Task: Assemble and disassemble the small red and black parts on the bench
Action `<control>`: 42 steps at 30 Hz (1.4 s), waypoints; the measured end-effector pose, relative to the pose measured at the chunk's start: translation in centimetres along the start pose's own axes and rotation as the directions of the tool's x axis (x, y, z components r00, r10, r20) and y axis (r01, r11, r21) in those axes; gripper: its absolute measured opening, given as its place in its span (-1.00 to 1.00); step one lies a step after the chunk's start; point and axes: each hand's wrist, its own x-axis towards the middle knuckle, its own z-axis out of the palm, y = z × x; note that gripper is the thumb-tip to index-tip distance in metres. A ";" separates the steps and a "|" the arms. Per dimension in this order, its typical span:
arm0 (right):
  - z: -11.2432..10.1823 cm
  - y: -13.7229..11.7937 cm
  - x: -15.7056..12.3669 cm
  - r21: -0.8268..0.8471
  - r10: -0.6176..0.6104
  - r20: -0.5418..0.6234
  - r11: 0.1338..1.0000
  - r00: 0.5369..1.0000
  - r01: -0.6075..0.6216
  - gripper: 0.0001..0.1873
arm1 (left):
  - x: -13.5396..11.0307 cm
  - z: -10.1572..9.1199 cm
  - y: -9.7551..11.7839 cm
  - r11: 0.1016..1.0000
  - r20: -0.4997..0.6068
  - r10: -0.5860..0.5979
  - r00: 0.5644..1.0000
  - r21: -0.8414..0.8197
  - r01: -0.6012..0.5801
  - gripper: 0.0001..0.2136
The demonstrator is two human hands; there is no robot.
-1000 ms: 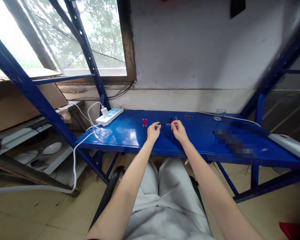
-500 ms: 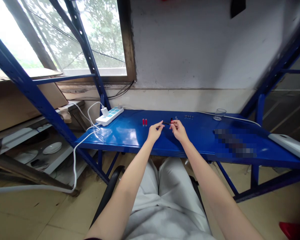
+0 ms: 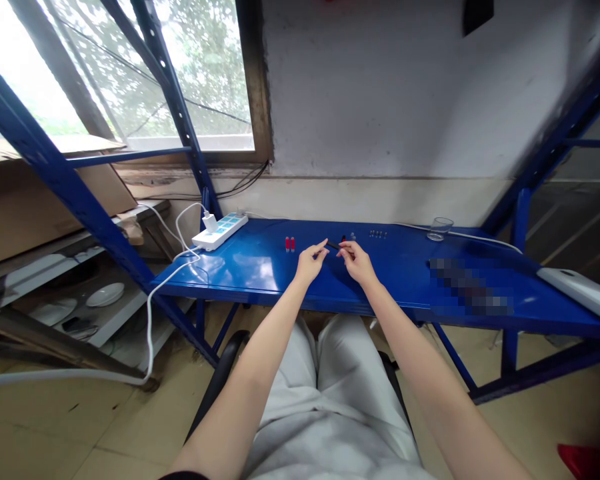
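Note:
Over the middle of the blue table (image 3: 253,270), my two hands face each other with a thin black rod (image 3: 333,245) between them. My left hand (image 3: 311,262) is closed, its fingertips at the rod's left end. The right end is pinched in the fingers of my right hand (image 3: 357,261). The rod is too small to tell its exact kind. Just behind my right hand lie a small dark red piece (image 3: 344,238) and a small clear piece (image 3: 353,236). Two red tubes with pale ends (image 3: 290,245) stand side by side to the left of my hands.
A white power strip (image 3: 220,231) with a plug and cable sits at the table's left. Several small metal parts (image 3: 378,234) form a row near the back edge. Farther right are a clear glass cup (image 3: 439,229), a blurred-out object (image 3: 470,287) and a white device (image 3: 580,293).
The rod has tilted slightly, its right end now lower. My hands have barely moved, and the dark red piece behind the right hand shows apart from the fingers.

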 end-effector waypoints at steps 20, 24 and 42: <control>0.0 -0.5 0.5 0.301 0.113 -0.091 0.950 0.989 -0.080 -0.63 | 0.0 0.0 0.3 0.945 0.069 -0.171 0.983 -0.271 0.184 -0.71; -0.2 -0.5 0.4 0.283 0.111 -0.072 0.955 0.991 -0.086 -0.64 | 0.0 0.0 0.3 0.949 0.079 -0.172 0.982 -0.256 0.187 -0.73; -0.3 -0.3 0.3 0.241 0.086 -0.029 0.967 0.996 -0.077 -0.65 | -0.1 0.1 0.5 0.951 0.089 -0.175 0.980 -0.243 0.192 -0.72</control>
